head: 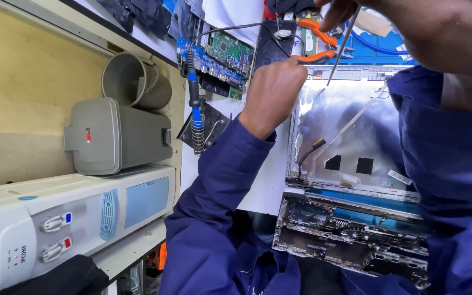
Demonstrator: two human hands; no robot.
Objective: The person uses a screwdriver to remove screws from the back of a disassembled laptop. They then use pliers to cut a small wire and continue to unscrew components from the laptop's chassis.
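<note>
Silver foil lined the opened laptop lid [350,131], which I took as my landmark; its long axis ran from the far edge near the tools down toward the stripped laptop base [350,240] at its near edge. I saw my left hand [271,93] closed in a fist just beside the lid's left far corner, its knuckles touching the orange-handled pliers [315,41], though I could not tell whether it held anything. My right hand [337,11] sat beyond the lid's far edge, fingers pinched narrow on a thin metal rod [342,49]. That rod slanted down and slightly left, its tip just over the lid's far rim.

Open room was scarce. Left of the lid, a strip of white table [266,186] lay bare between its left edge and my sleeve. Further left of the lid stood a blue-handled soldering iron [195,104] in its coiled stand, lengthwise parallel to the lid's left edge, tip toward me. Green circuit boards [219,54] crowded the area beyond that. Well left of the lid, past the table edge, stood a grey bin [116,136] and a white water dispenser [72,224].
</note>
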